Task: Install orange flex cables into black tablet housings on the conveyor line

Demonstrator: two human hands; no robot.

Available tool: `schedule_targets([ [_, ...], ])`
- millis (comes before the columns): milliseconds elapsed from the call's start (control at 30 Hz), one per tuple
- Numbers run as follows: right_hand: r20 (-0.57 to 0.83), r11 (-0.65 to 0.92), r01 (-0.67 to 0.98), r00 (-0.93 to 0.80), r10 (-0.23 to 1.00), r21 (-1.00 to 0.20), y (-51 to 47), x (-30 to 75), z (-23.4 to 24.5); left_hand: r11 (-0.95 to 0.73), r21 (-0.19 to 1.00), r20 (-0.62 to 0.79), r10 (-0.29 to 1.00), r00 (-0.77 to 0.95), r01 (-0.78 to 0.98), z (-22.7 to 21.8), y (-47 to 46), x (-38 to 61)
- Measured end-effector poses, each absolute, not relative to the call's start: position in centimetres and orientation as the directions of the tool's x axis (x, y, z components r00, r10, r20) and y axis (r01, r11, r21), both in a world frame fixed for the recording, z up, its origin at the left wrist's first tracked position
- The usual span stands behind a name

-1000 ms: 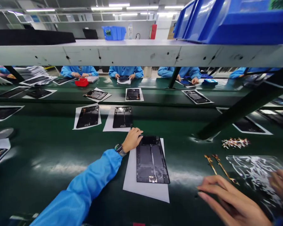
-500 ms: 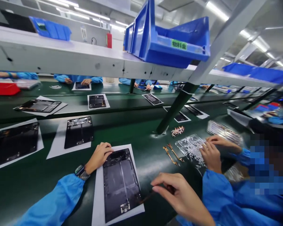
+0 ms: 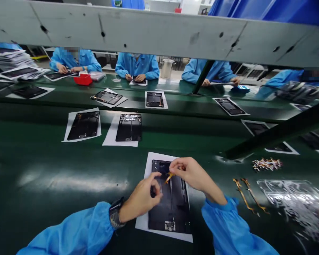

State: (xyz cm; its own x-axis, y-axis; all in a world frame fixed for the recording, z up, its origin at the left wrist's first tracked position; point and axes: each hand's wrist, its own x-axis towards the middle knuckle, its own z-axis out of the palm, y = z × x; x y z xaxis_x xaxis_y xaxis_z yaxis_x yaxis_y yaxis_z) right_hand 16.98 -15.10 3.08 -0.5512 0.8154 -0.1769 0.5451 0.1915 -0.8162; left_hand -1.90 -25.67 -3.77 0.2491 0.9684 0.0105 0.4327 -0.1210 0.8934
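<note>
A black tablet housing [image 3: 162, 212] lies on a sheet of white paper [image 3: 142, 224] in front of me. My right hand [image 3: 195, 177] pinches an orange flex cable [image 3: 169, 177] above the housing's upper part. Opposite it is my left hand [image 3: 140, 200], over the housing's left edge, its thumb and forefinger curved and apart. Nothing shows between those fingers, though its other fingers are partly hidden. Two more orange flex cables [image 3: 244, 198] rest on the green bench [image 3: 69, 198] to the right.
A clear tray [image 3: 287, 186] with white strips and a pile of small parts [image 3: 267, 164] sit at right. A green post [image 3: 271, 136] slants nearby. Other housings [image 3: 129, 129] on paper lie beyond. Across the bench, co-workers in blue [image 3: 136, 65] sit under a white shelf beam [image 3: 159, 33].
My view has swung right-to-left and down. My right hand has brought the flex cable from beside the housing to above its upper part. My left hand has left the housing's top corner.
</note>
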Motion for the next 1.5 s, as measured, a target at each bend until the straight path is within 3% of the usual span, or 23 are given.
schedule_targets([
  [67, -0.176, 0.226, 0.577, -0.558, 0.811, -0.785, -13.5, 15.6, 1.4, -0.245, 0.74, 0.148, 0.968, 0.204, 0.626, -4.7, -25.5, -2.7],
  [167, -0.21, 0.228, 0.616, -0.555, 0.805, -0.754, -11.8, 14.1, -1.1, -0.438, 0.453, 0.314, 0.894, 0.321, 0.777, -5.3, -24.8, -3.6],
  [267, -0.246, 0.221, 0.644, -0.553, 0.796, -0.732, -10.5, 12.9, -3.3, -0.51, 0.233, 0.36, 0.836, 0.414, 0.828, -5.6, -24.3, -4.0],
  [367, -0.267, 0.228, 0.667, -0.554, 0.789, -0.709, -9.6, 12.0, -4.6, -0.515, 0.106, 0.339, 0.823, 0.455, 0.851, -5.8, -24.0, -3.9],
  [800, -0.365, 0.275, 0.821, -0.488, 0.793, -0.5, -8.2, 11.0, -4.4, -0.617, 0.132, 0.386, 0.753, 0.533, 0.776, -5.9, -24.3, -4.0],
  [1067, -0.277, 0.428, 0.837, -0.525, 0.805, -0.342, -10.5, 11.4, -3.7, -0.666, 0.171, 0.38, 0.725, 0.575, 0.726, -6.5, -24.5, -4.4],
  [1300, -0.175, 0.54, 0.81, -0.58, 0.796, -0.23, -12.8, 11.1, -1.9, -0.69, 0.135, 0.558, 0.646, 0.521, 0.711, -6.3, -25.0, -4.7],
  [1500, -0.119, 0.507, 0.851, -0.522, 0.845, -0.136, -12.1, 11.9, -2.6, -0.75, 0.066, 0.614, 0.55, 0.566, 0.658, -7.5, -23.5, -5.5],
])
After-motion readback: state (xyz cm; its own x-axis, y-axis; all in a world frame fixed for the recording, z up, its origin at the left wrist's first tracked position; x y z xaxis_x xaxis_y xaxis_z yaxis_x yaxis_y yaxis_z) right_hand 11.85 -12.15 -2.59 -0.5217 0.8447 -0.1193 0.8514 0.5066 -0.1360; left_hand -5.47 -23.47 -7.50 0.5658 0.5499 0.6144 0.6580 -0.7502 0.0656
